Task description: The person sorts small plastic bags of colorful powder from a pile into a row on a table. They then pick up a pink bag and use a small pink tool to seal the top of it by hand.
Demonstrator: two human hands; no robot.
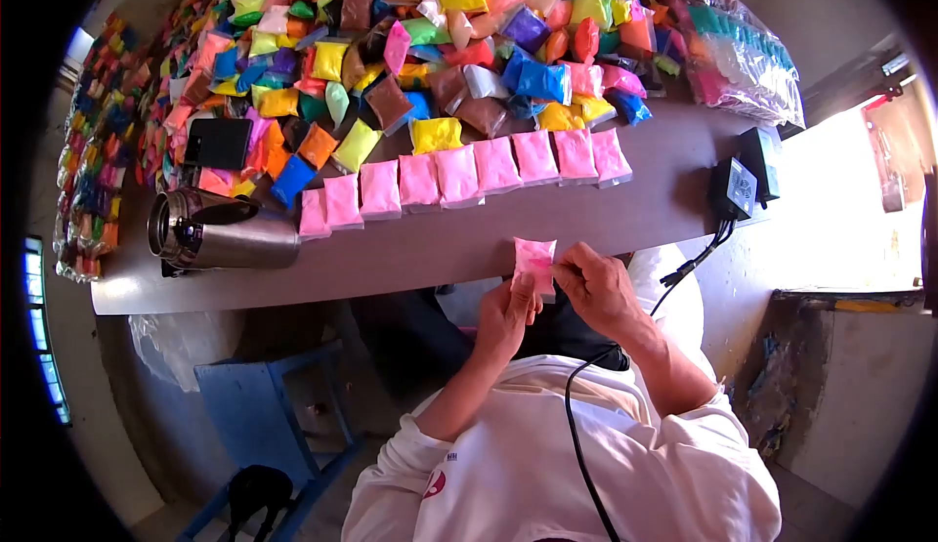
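Both my hands hold a small pink powder packet (534, 261) at the near edge of the brown table (410, 249). My left hand (505, 315) grips its lower left side. My right hand (598, 286) pinches its right edge. Just beyond, a row of several flat pink packets (459, 179) lies across the table.
A big heap of many-coloured packets (410, 44) covers the far table. A steel flask (223, 232) lies on its side at the left, a black phone (218, 143) behind it. Two black boxes (745, 179) with a cable sit at the right. A blue stool (269, 410) stands below left.
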